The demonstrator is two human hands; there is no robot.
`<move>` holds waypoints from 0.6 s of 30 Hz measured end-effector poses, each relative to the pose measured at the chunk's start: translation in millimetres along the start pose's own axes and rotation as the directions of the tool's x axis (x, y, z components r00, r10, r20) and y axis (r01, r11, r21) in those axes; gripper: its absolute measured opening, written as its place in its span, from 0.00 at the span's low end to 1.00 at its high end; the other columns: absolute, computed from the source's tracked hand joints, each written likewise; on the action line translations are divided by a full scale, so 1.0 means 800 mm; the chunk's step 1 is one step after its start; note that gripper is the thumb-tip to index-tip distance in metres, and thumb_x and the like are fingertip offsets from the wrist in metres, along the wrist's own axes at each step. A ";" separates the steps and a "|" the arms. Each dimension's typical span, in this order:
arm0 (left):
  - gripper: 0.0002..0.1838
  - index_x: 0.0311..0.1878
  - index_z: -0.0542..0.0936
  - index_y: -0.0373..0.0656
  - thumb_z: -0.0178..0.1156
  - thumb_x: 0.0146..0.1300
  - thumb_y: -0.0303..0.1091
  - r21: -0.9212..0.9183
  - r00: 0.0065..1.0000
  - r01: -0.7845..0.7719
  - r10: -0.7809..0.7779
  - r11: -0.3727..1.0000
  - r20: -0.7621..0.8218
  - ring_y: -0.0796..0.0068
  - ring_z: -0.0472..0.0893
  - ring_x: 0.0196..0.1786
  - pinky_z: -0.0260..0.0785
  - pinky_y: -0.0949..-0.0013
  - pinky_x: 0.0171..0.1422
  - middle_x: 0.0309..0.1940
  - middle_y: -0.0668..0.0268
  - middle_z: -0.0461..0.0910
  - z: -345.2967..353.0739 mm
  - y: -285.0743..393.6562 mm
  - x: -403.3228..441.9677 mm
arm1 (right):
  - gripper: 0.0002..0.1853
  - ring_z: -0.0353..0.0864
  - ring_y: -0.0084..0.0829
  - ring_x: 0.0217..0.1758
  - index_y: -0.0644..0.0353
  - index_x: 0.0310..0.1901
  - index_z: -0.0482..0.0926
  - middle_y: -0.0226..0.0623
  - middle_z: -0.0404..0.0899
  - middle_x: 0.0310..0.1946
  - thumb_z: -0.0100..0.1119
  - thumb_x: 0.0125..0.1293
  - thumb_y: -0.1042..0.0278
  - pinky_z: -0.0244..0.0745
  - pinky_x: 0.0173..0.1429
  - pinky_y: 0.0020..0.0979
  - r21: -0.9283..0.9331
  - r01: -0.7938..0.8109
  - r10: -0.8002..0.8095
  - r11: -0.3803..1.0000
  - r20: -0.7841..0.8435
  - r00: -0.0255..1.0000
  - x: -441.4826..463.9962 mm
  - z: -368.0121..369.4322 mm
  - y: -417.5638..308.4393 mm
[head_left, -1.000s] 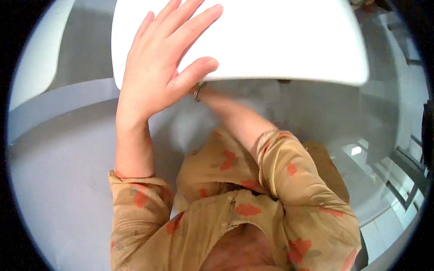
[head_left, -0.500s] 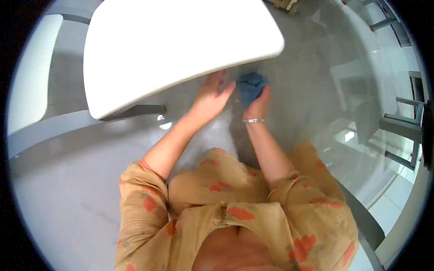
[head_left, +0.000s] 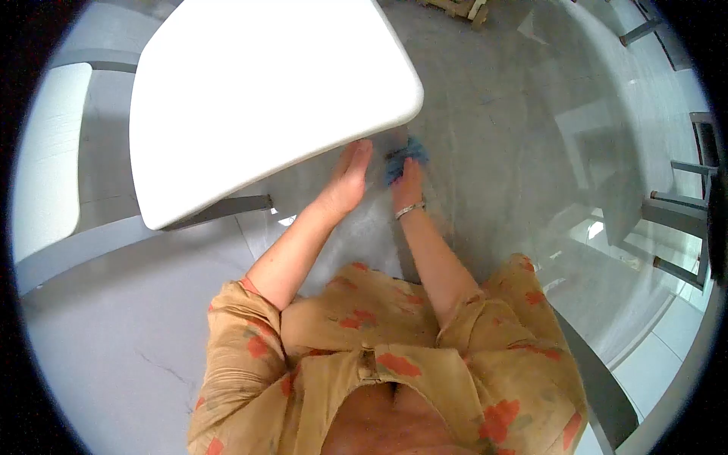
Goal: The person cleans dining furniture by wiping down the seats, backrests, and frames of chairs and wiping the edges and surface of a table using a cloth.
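In the head view, my right hand (head_left: 408, 184) grips a crumpled blue cloth (head_left: 413, 150) just beyond the front right edge of a white tabletop (head_left: 265, 98). The cloth is smeared by motion. My left hand (head_left: 349, 182) has its fingers stretched out and lies close to the tabletop's near edge. Its fingertips meet that edge in the picture; whether they touch it or reach beneath, I cannot tell. Nothing shows in the left hand.
A grey metal bar (head_left: 220, 211) runs under the tabletop. To the left is a white seat (head_left: 49, 159). Grey-framed furniture (head_left: 679, 208) stands at the far right, and a wooden piece (head_left: 459, 7) lies at the top. The grey floor (head_left: 516, 152) is shiny.
My right hand and the cloth have shifted left and slightly nearer to me. The left hand's thumb has drawn in towards its fingers. The tabletop sits further left in view.
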State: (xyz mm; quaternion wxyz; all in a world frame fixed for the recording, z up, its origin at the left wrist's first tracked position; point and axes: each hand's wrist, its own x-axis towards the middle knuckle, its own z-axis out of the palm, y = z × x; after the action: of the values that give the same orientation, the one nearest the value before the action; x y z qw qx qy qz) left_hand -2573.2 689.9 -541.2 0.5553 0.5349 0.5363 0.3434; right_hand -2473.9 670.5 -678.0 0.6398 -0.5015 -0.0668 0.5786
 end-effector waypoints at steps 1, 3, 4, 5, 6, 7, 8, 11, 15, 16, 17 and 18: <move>0.31 0.59 0.67 0.29 0.39 0.71 0.52 0.002 1.000 0.002 -0.002 1.000 0.001 0.56 0.65 0.65 0.54 0.63 0.68 0.61 0.47 0.68 -0.002 0.002 -0.001 | 0.19 0.72 0.40 0.54 0.68 0.56 0.67 0.48 0.74 0.50 0.40 0.70 0.64 0.67 0.60 0.38 0.079 -0.077 0.081 0.994 -0.044 0.996 -0.002 0.000 0.015; 0.29 0.54 0.70 0.30 0.40 0.70 0.51 0.043 0.998 -0.047 0.045 0.998 0.039 0.54 0.68 0.61 0.57 0.61 0.64 0.55 0.45 0.71 -0.006 0.008 -0.002 | 0.17 0.73 0.39 0.52 0.66 0.54 0.70 0.46 0.75 0.47 0.41 0.69 0.67 0.70 0.59 0.38 0.334 -0.188 0.212 0.924 -0.037 0.977 0.003 0.013 0.035; 0.29 0.54 0.70 0.30 0.40 0.70 0.51 0.043 0.998 -0.049 0.047 0.998 0.045 0.54 0.68 0.61 0.57 0.61 0.64 0.55 0.45 0.71 -0.009 0.021 -0.005 | 0.14 0.74 0.37 0.50 0.65 0.52 0.71 0.45 0.76 0.45 0.43 0.68 0.69 0.71 0.57 0.38 0.725 -0.348 0.385 0.595 0.123 0.915 -0.019 0.044 -0.005; 0.30 0.59 0.66 0.32 0.44 0.69 0.53 0.200 0.996 -0.034 0.016 0.979 0.091 0.52 0.67 0.62 0.57 0.60 0.66 0.55 0.45 0.70 -0.013 0.042 -0.010 | 0.14 0.74 0.37 0.50 0.65 0.52 0.71 0.45 0.76 0.45 0.43 0.68 0.69 0.71 0.57 0.38 0.727 -0.343 0.380 0.595 0.122 0.917 -0.032 0.058 -0.029; 0.34 0.63 0.62 0.33 0.47 0.68 0.55 0.353 0.991 -0.028 -0.020 0.935 0.132 0.50 0.66 0.63 0.56 0.59 0.68 0.56 0.46 0.70 -0.015 0.061 -0.014 | 0.14 0.73 0.36 0.52 0.64 0.52 0.71 0.43 0.75 0.47 0.43 0.68 0.69 0.69 0.60 0.38 0.683 -0.413 0.377 0.602 0.213 0.901 -0.042 0.070 -0.050; 0.34 0.63 0.62 0.33 0.47 0.68 0.55 0.357 0.990 -0.035 -0.016 0.934 0.139 0.50 0.66 0.63 0.56 0.59 0.68 0.56 0.46 0.70 -0.015 0.072 -0.018 | 0.14 0.72 0.35 0.54 0.64 0.52 0.71 0.41 0.75 0.50 0.42 0.68 0.70 0.67 0.62 0.39 0.634 -0.477 0.374 0.608 0.301 0.877 -0.054 0.081 -0.069; 0.31 0.59 0.66 0.33 0.51 0.66 0.52 0.541 0.988 -0.131 0.067 0.831 0.136 0.46 0.69 0.57 0.61 0.58 0.63 0.50 0.44 0.72 -0.017 0.081 -0.024 | 0.14 0.72 0.35 0.54 0.64 0.52 0.71 0.41 0.75 0.50 0.42 0.68 0.70 0.67 0.62 0.39 0.640 -0.471 0.368 0.607 0.300 0.880 -0.073 0.091 -0.092; 0.28 0.56 0.70 0.33 0.57 0.62 0.47 0.772 0.966 -0.240 0.224 0.589 0.129 0.41 0.73 0.49 0.68 0.56 0.55 0.45 0.44 0.75 -0.021 0.107 -0.048 | 0.08 0.76 0.28 0.34 0.61 0.34 0.75 0.31 0.77 0.30 0.53 0.65 0.65 0.74 0.41 0.31 0.006 -0.379 0.349 0.926 0.379 0.857 -0.104 0.082 -0.144; 0.26 0.55 0.74 0.36 0.66 0.54 0.37 0.786 0.925 -0.380 0.216 0.488 0.313 0.46 0.79 0.45 0.74 0.59 0.47 0.46 0.49 0.78 -0.037 0.161 -0.093 | 0.10 0.75 0.24 0.33 0.62 0.30 0.77 0.28 0.76 0.29 0.57 0.63 0.64 0.71 0.39 0.26 -0.469 0.357 -0.231 0.808 0.305 0.924 -0.083 0.036 -0.195; 0.26 0.55 0.74 0.36 0.66 0.54 0.37 0.787 0.927 -0.375 0.215 0.489 0.308 0.46 0.79 0.45 0.74 0.59 0.47 0.46 0.49 0.78 -0.038 0.175 -0.102 | 0.09 0.75 0.23 0.35 0.62 0.30 0.78 0.29 0.76 0.30 0.57 0.63 0.65 0.71 0.40 0.25 -0.502 0.467 -0.349 0.728 0.315 0.883 -0.077 0.035 -0.202; 0.25 0.53 0.76 0.37 0.68 0.51 0.36 0.671 0.866 -0.496 0.261 0.551 0.426 0.50 0.80 0.46 0.74 0.61 0.49 0.46 0.51 0.79 -0.039 0.189 -0.109 | 0.09 0.74 0.23 0.40 0.63 0.38 0.78 0.32 0.76 0.37 0.57 0.63 0.66 0.70 0.45 0.24 -0.354 0.494 -0.404 0.794 0.299 0.864 -0.067 0.045 -0.209; 0.25 0.51 0.78 0.38 0.69 0.48 0.34 0.532 0.786 -0.600 0.319 0.597 0.529 0.54 0.80 0.48 0.74 0.62 0.50 0.46 0.53 0.80 -0.040 0.203 -0.111 | 0.13 0.74 0.22 0.46 0.63 0.46 0.78 0.34 0.76 0.44 0.57 0.62 0.66 0.69 0.50 0.23 -0.193 0.516 -0.460 0.834 0.273 0.845 -0.057 0.055 -0.216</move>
State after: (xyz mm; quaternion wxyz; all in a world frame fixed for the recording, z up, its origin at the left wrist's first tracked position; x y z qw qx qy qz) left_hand -2589.7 643.4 -359.5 0.3034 0.8762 0.3442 0.1473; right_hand -2401.6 688.3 -510.1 0.6845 -0.4808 -0.3370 0.4321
